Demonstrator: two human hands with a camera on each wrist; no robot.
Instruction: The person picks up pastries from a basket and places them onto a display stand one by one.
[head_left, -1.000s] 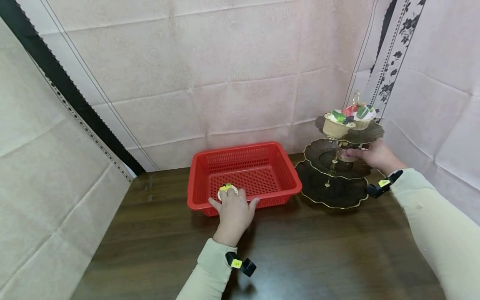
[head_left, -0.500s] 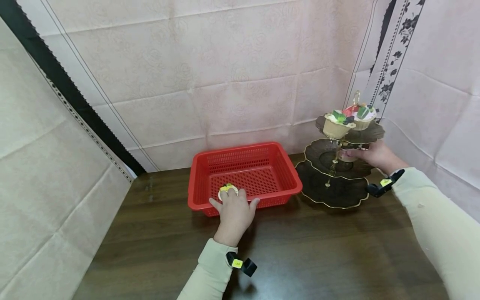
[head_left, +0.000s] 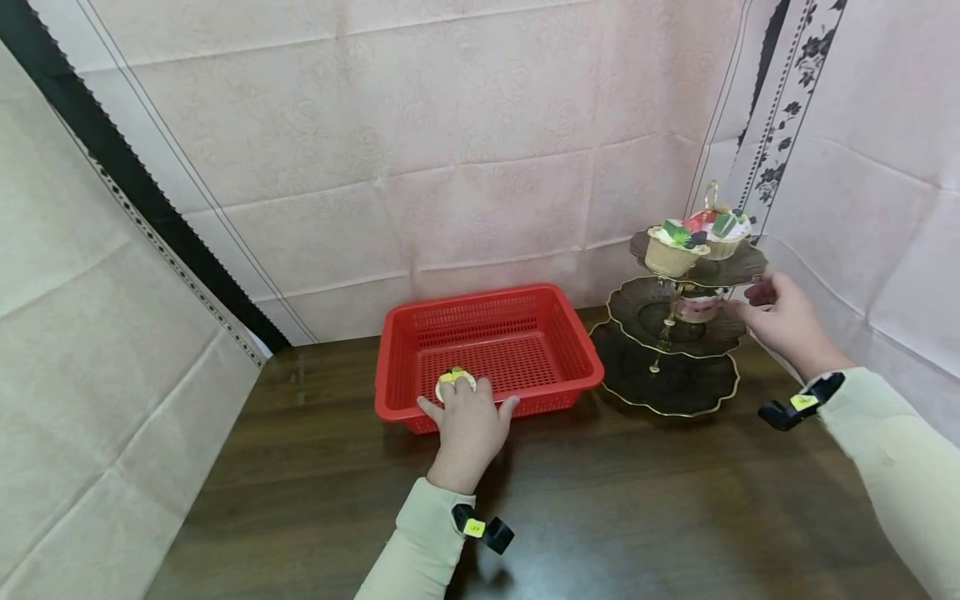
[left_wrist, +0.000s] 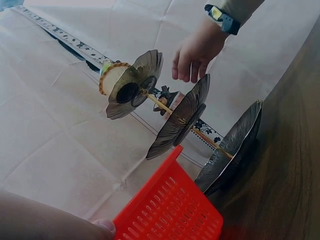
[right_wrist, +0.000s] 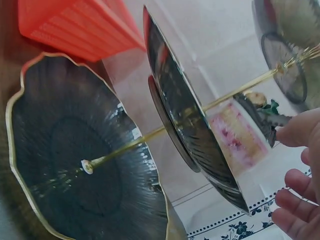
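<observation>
A three-tier cake stand with dark scalloped plates and gold rims stands at the right. On its middle plate sits a small pink layered cake with dark leaf-like topping. Just right of this cake is my right hand, thumb and fingers apart and holding nothing. Two fruit-topped cupcakes are on the top plate. My left hand reaches over the near rim of a red basket, fingers spread. Its fingertips touch or overlap a small yellow-topped cake; the contact is partly hidden.
The basket and stand are side by side on a brown wooden table. Pale patterned cloth hangs behind the table and on both sides. A gold ring handle tops the stand.
My right hand has let go of the pink layered cake and drawn back to the right, leaving it on the middle plate. The left hand has stayed in place.
</observation>
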